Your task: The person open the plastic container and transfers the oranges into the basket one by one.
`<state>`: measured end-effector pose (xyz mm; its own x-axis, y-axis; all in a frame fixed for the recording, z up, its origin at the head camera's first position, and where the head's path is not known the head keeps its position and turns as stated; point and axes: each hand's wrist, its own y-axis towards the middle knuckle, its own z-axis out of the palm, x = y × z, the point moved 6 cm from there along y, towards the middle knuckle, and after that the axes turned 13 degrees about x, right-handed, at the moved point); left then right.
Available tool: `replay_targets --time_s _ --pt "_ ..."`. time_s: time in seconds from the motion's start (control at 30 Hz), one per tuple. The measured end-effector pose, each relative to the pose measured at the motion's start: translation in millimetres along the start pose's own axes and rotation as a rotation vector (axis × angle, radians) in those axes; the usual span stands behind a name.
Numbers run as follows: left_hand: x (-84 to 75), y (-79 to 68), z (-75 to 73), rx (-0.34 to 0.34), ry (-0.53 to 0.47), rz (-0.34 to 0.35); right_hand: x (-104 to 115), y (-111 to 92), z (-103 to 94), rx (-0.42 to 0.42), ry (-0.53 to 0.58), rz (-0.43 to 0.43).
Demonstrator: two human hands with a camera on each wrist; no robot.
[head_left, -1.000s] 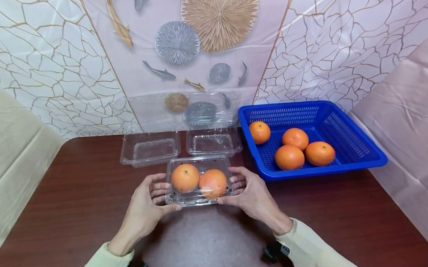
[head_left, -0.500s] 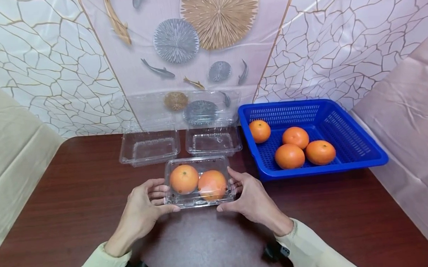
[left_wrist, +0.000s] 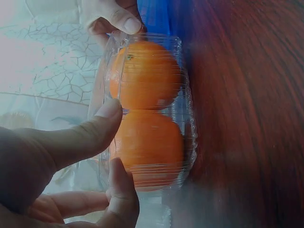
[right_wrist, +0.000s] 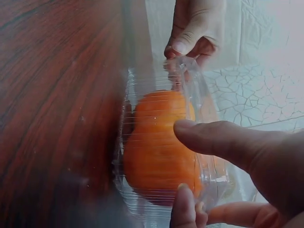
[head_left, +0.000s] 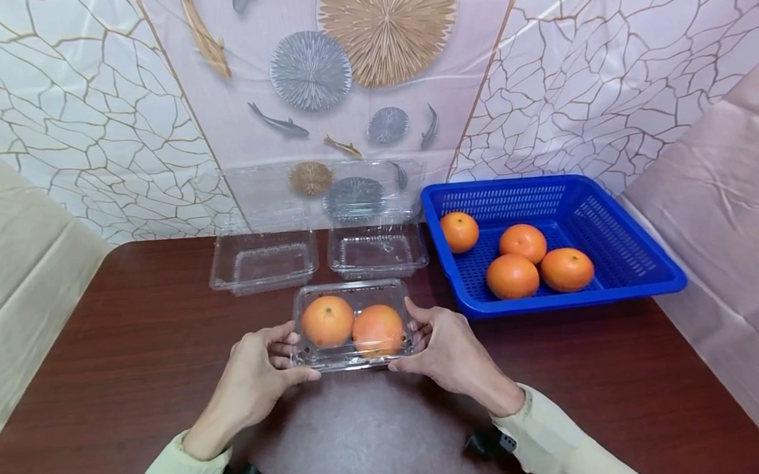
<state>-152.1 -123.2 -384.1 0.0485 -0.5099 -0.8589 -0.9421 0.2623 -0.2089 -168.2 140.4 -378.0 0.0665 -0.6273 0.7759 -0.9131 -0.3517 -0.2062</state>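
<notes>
A clear plastic clamshell box [head_left: 350,289] stands on the table in front of me, its lid lowered over two oranges. One orange [head_left: 328,322] lies at the left, the other orange [head_left: 378,330] at the right. My left hand [head_left: 254,374] grips the box's left end, thumb along the front edge and fingers round the side. At the opposite end my right hand [head_left: 452,353] holds it the same way. Both thumbs press near the front rim in the wrist views. Whether the lid's edges are fully snapped is too small to tell.
Two more clear clamshell boxes, a left one [head_left: 264,265] and a right one [head_left: 378,254], stand behind with lids raised against the patterned backdrop. A blue plastic basket [head_left: 645,290] with several oranges [head_left: 567,269] sits on the right of the brown table [head_left: 138,329].
The box with the two oranges has come slightly nearer to me, with both hands staying on its ends. The basket and the rear boxes have not moved.
</notes>
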Motion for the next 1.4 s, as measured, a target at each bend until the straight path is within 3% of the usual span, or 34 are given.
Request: replay_targets --time_s 0.37,0.63,1.0,1.13,1.3,1.4 --pt "-3.8 -4.8 4.3 0.001 0.05 -0.018 5.7 -4.1 0.4 -0.019 -0.125 0.03" --pt "-3.6 -5.0 3.1 -0.005 0.066 -0.046 9.7 -5.8 0.6 -0.046 -0.186 -0.022" --pt "-6.1 -5.5 2.7 0.011 0.091 -0.032 11.9 -6.9 2.2 -0.042 -0.29 -0.046" --pt "-5.9 -6.4 3.2 0.013 0.122 -0.069 12.4 -7.6 4.3 -0.043 -0.303 -0.044" --pt "-4.3 -5.3 2.8 -0.028 0.209 -0.103 14.8 -8.4 9.6 -0.056 -0.329 -0.076" --pt "-4.5 -5.1 2.9 -0.054 0.213 -0.101 16.2 -9.1 10.1 -0.052 -0.373 -0.085"
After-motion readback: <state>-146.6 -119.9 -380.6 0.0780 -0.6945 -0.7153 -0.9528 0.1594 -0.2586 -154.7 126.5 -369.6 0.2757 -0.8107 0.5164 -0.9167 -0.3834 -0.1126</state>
